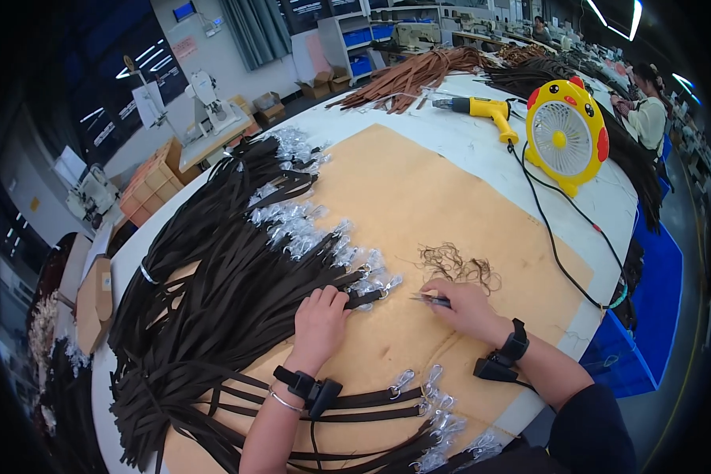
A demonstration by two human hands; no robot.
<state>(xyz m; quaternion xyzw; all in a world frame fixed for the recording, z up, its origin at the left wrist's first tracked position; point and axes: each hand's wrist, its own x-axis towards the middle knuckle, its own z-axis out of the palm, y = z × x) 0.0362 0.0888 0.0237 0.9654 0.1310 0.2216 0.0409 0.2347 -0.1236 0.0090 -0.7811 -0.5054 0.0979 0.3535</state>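
Now the left hand (321,322) curls palm-down over a black strap (365,299).

No text can be read. A pink sheet (184,47) on the wall (174,75) bears marks like lines of writing, too small to make out. Nothing legible shows on the small blue panel (184,11) above it, nor on the white paper (148,105) hung lower down, near the white sewing machine (206,101).
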